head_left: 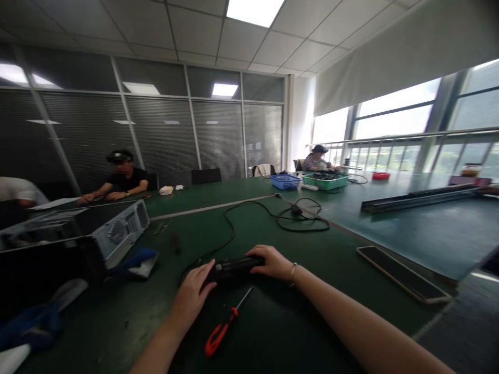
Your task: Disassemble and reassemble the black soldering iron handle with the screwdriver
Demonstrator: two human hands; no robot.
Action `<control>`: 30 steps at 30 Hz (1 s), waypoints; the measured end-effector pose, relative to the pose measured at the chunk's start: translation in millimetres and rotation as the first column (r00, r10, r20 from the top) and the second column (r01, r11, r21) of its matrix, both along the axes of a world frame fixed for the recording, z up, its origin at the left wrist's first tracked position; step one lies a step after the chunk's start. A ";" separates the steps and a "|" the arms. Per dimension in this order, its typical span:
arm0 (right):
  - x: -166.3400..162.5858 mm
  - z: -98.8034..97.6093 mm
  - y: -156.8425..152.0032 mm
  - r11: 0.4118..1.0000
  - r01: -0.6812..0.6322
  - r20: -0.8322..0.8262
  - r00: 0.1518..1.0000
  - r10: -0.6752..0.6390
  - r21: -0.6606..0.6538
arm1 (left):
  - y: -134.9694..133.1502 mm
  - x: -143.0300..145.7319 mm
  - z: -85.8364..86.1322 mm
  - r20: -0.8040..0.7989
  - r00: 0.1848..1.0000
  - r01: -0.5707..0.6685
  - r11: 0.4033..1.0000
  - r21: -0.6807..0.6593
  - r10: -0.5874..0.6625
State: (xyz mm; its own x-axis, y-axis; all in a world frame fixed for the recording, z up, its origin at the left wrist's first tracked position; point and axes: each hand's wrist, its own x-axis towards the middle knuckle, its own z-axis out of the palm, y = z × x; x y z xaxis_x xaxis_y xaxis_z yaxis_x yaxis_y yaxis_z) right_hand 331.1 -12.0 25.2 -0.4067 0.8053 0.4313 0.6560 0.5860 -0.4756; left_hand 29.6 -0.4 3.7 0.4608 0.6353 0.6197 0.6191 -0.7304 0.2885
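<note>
A long black device point(234, 268) lies across the green table in front of me; its exact kind does not show. My left hand point(195, 288) is closed round its left end, thumb on the near side. Round the right end curl the fingers of my right hand point(268, 262), a bracelet on that wrist. Just below the device, apart from both hands, rests a screwdriver point(226, 324) with an orange-red and black handle, its metal shaft pointing away to the right. Near the device's left end runs a black cable point(230, 236).
An opened computer case point(120, 234) stands at the left beside blue cloth point(136, 259). A phone-like slab point(403, 272) lies at the right. Farther off are a blue basket point(285, 182), a green basket point(325, 182), a long dark rail point(421, 197) and people seated at the table.
</note>
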 end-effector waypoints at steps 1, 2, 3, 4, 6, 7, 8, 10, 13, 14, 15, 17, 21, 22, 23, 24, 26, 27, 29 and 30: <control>-0.3 -0.8 -0.2 1.000 0.006 -0.011 1.000 -0.006 -0.008 | -2.9 0.6 0.7 0.000 1.000 0.000 1.000 -0.025 0.000; -0.3 -1.7 -0.1 1.000 0.005 -0.010 1.000 -0.005 -0.023 | -5.0 1.0 0.5 0.004 1.000 -0.005 0.999 -0.048 0.005; -0.2 -2.7 0.2 0.999 0.011 -0.013 1.000 -0.011 -0.032 | -6.3 1.0 -0.4 0.005 1.000 -0.008 0.997 -0.073 0.008; -0.1 -3.7 0.7 0.999 0.019 -0.013 1.000 -0.020 -0.041 | -7.0 0.6 -2.0 0.013 1.000 -0.016 0.995 -0.094 0.018; 0.4 -6.0 1.8 0.998 0.019 0.000 1.000 -0.019 -0.056 | -7.3 -0.8 -6.1 0.019 0.999 -0.029 0.989 -0.143 0.032; 0.6 -7.2 2.3 0.998 0.019 0.010 1.000 -0.018 -0.061 | -7.2 -1.7 -8.3 0.031 0.999 -0.038 0.986 -0.163 0.044; 0.7 -8.4 2.7 0.998 0.021 0.020 1.000 -0.020 -0.065 | -7.2 -2.4 -10.3 0.041 0.998 -0.045 0.982 -0.183 0.053; 0.8 -11.0 3.4 0.997 0.029 0.043 0.999 -0.026 -0.069 | -7.3 -3.2 -13.4 0.061 0.997 -0.037 0.976 -0.212 0.051; 0.2 -14.5 4.4 0.998 0.045 0.075 0.996 -0.042 -0.048 | -7.7 -3.2 -15.5 0.074 0.996 -0.037 0.972 -0.233 0.056; -0.3 -15.4 4.5 0.998 0.048 0.085 0.995 -0.045 -0.038 | -7.8 -3.1 -15.7 0.075 0.996 -0.037 0.971 -0.236 0.056; -0.9 -16.0 4.4 0.998 0.050 0.093 0.995 -0.047 -0.029 | -8.0 -3.1 -15.7 0.076 0.996 -0.037 0.971 -0.237 0.056; -2.6 -16.7 3.4 0.999 0.044 0.100 0.994 -0.042 -0.018 | -8.4 -3.3 -15.4 0.073 0.996 -0.035 0.970 -0.240 0.054; -6.9 -15.6 -0.5 0.999 0.037 0.106 0.994 -0.034 -0.028 | -10.7 -4.6 -13.7 0.058 0.998 -0.017 0.970 -0.244 0.032; -7.8 -15.0 -1.3 0.999 0.042 0.109 0.993 -0.039 -0.031 | -11.5 -5.0 -12.9 0.057 0.998 -0.007 0.971 -0.240 0.021; -8.5 -14.4 -1.9 0.998 0.051 0.113 0.993 -0.047 -0.033 | -12.3 -5.3 -12.2 0.058 0.998 0.003 0.972 -0.234 0.011; -8.9 -13.7 -2.2 0.998 0.060 0.119 0.991 -0.055 -0.037 | -13.1 -5.5 -11.3 0.059 0.998 0.013 0.974 -0.228 0.001; -9.1 -12.4 -2.1 0.996 0.078 0.135 0.988 -0.070 -0.050 | -14.1 -5.6 -9.8 0.056 0.998 0.019 0.975 -0.221 -0.007; -8.7 -11.7 -1.9 0.995 0.082 0.144 0.987 -0.073 -0.058 | -14.3 -5.4 -9.1 0.049 0.999 0.019 0.975 -0.223 -0.008; -7.6 -10.5 -1.3 0.994 0.080 0.154 0.986 -0.069 -0.069 | -14.1 -4.4 -8.5 0.027 1.000 0.012 0.973 -0.232 -0.006; -6.9 -10.2 -1.0 0.995 0.074 0.152 0.986 -0.063 -0.069 | -13.8 -3.6 -8.5 0.014 1.000 0.005 0.972 -0.235 -0.002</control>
State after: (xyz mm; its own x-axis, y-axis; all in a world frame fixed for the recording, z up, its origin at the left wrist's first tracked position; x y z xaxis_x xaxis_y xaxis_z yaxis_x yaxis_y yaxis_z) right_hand 324.2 -13.0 15.0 -0.4049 0.8609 0.3082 0.7604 0.5042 -0.4094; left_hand 26.0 -14.1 -4.8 0.4558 0.7622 0.4597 0.6117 -0.6434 0.4602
